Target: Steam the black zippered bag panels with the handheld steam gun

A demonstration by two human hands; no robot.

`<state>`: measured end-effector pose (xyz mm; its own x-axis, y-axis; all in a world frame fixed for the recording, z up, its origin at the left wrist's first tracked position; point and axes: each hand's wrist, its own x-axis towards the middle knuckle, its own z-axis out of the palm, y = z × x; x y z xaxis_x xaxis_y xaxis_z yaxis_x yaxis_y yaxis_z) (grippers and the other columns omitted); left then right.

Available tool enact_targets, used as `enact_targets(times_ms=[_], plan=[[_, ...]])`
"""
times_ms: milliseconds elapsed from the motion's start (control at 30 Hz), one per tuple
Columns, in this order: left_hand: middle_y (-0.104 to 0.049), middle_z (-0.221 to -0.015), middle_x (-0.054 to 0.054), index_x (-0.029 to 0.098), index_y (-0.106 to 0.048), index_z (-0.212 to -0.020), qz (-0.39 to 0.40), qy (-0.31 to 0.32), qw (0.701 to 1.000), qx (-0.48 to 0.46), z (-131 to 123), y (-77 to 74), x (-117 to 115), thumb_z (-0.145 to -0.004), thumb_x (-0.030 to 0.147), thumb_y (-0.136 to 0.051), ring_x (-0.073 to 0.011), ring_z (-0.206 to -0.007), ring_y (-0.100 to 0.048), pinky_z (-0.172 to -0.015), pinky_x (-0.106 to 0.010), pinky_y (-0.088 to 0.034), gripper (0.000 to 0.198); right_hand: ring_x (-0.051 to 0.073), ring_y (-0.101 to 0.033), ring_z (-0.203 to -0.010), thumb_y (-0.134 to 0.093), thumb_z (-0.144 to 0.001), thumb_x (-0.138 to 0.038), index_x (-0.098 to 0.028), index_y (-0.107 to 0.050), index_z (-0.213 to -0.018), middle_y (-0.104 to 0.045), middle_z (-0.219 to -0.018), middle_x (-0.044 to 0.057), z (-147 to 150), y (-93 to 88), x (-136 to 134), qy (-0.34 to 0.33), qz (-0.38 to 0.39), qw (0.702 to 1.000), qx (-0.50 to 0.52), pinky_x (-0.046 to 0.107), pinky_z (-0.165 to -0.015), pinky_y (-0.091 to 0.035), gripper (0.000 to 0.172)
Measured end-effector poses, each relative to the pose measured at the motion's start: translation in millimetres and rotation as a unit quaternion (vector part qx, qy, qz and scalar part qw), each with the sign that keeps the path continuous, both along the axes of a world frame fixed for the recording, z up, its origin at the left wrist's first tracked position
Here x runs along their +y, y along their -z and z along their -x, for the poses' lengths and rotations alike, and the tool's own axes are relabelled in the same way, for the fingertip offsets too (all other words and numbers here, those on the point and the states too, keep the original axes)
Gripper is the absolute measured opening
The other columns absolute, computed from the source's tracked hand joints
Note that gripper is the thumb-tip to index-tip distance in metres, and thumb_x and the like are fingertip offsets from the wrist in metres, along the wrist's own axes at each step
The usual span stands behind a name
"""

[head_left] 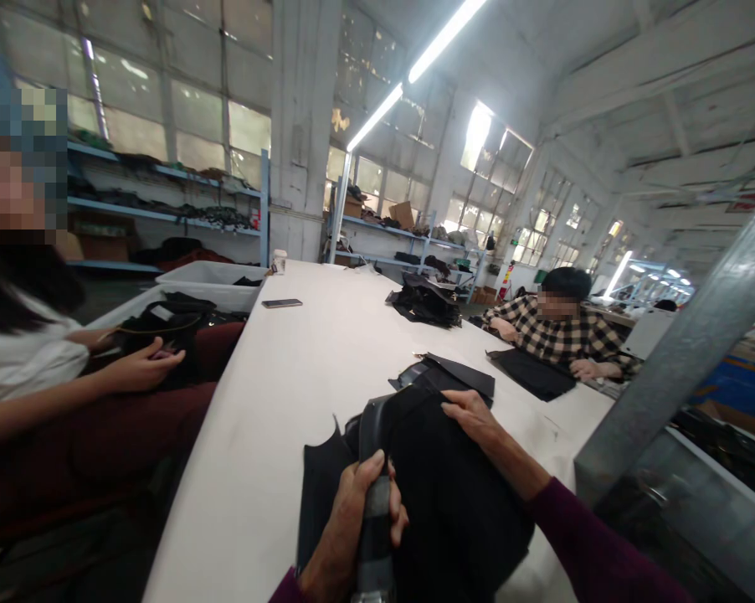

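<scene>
My left hand (358, 511) is wrapped round a dark, curved, band-like piece (374, 427) that runs down toward the bottom edge of the view. To its right hangs a wide black fabric piece (459, 502). My right hand (478, 419) pinches the upper edge of this fabric between thumb and fingers. Another black piece (318, 486) lies behind my left hand on the white table (227, 502). Just beyond my hands rests a small stack of black pieces (465, 375).
A phone (282, 302), a cup (279, 261) and a black fabric pile (424, 300) are farther up the table. One person sits at the left; another, in checks (553, 335), handles black cloth across the table. A metal post (685, 343) slants at the right.
</scene>
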<state>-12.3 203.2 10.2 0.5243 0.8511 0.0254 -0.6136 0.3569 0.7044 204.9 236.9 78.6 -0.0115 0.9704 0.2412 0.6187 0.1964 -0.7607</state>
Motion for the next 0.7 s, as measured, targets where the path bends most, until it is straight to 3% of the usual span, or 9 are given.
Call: enact_targets(times_ms=[67, 167, 233, 300, 367, 467, 600, 700], plan=[[-0.055, -0.040, 0.002, 0.017, -0.053, -0.072, 0.003, -0.007, 1.000, 0.009, 1, 0.6, 1, -0.083, 0.048, -0.048, -0.0133, -0.028, -0.051, -0.034, -0.021, -0.034, 0.034, 0.014, -0.051, -0.052, -0.048, -0.073, -0.023, -0.012, -0.069, -0.071, -0.059, -0.056, 0.001, -23, -16.1, 7, 0.085, -0.057, 0.991, -0.082, 0.022, -0.048, -0.034, 0.025], [-0.054, -0.039, 0.002, 0.017, -0.053, -0.071, 0.006, -0.014, 1.000, 0.021, 1, -0.5, 0, -0.083, 0.047, -0.048, -0.0135, -0.029, -0.050, -0.034, -0.022, -0.034, 0.033, 0.016, -0.052, -0.059, -0.045, -0.075, -0.020, -0.011, -0.069, -0.076, -0.060, -0.060, 0.003, -50, -50.8, 11, 0.171, -0.128, 0.969, -0.122, 0.025, -0.055, -0.036, 0.026], [-0.053, -0.039, 0.003, 0.017, -0.053, -0.072, 0.007, -0.022, 0.999, 0.026, 2, -3.2, -2, -0.084, 0.045, -0.047, -0.0127, -0.029, -0.049, -0.037, -0.024, -0.036, 0.032, 0.019, -0.055, -0.068, -0.043, -0.079, -0.019, -0.011, -0.069, -0.089, -0.064, -0.070, 0.006, -54, -68.1, 9, 0.231, -0.208, 0.930, -0.196, 0.027, -0.064, -0.039, 0.029], [-0.053, -0.040, 0.003, 0.017, -0.053, -0.072, 0.007, -0.032, 0.999, 0.033, 2, -7.2, -5, -0.086, 0.044, -0.045, -0.0117, -0.030, -0.049, -0.040, -0.024, -0.037, 0.031, 0.020, -0.057, -0.073, -0.039, -0.084, -0.015, -0.011, -0.065, -0.105, -0.066, -0.081, 0.010, -46, -69.9, 5, 0.262, -0.268, 0.875, -0.307, 0.028, -0.068, -0.039, 0.034], [-0.054, -0.042, 0.004, 0.017, -0.052, -0.074, 0.004, -0.042, 0.998, 0.039, 3, -11.1, -7, -0.087, 0.043, -0.044, -0.0109, -0.032, -0.049, -0.042, -0.024, -0.037, 0.030, 0.021, -0.057, -0.076, -0.035, -0.086, -0.011, -0.009, -0.057, -0.117, -0.065, -0.086, 0.012, -30, -52.2, -1, 0.234, -0.273, 0.838, -0.411, 0.028, -0.067, -0.040, 0.038], [-0.054, -0.045, 0.004, 0.018, -0.052, -0.075, 0.000, -0.065, 0.996, 0.060, 7, -13.5, -9, -0.085, 0.042, -0.047, -0.0106, -0.035, -0.048, -0.041, -0.022, -0.034, 0.026, 0.022, -0.055, -0.082, -0.037, -0.086, -0.006, -0.009, -0.050, -0.124, -0.063, -0.091, 0.013, -1, 2.8, -15, 0.109, -0.228, 0.821, -0.511, 0.029, -0.066, -0.041, 0.040], [-0.056, -0.046, 0.004, 0.018, -0.054, -0.074, 0.012, -0.056, 0.993, 0.099, 11, -9.3, -6, -0.075, 0.042, -0.058, -0.0134, -0.038, -0.050, -0.043, -0.024, -0.040, 0.024, 0.019, -0.055, -0.080, -0.047, -0.085, -0.010, -0.016, -0.055, -0.108, -0.061, -0.093, 0.008, 31, 81.5, -29, -0.010, -0.147, 0.844, -0.515, 0.029, -0.062, -0.042, 0.025], [-0.054, -0.043, 0.004, 0.018, -0.056, -0.070, 0.042, -0.062, 0.991, 0.112, 5, -6.6, -2, -0.069, 0.042, -0.063, -0.0130, -0.034, -0.047, -0.044, -0.028, -0.045, 0.025, 0.017, -0.055, -0.074, -0.051, -0.083, -0.017, -0.018, -0.056, -0.091, -0.059, -0.090, 0.004, 45, 112.4, -29, 0.034, -0.107, 0.884, -0.453, 0.027, -0.058, -0.041, 0.010]])
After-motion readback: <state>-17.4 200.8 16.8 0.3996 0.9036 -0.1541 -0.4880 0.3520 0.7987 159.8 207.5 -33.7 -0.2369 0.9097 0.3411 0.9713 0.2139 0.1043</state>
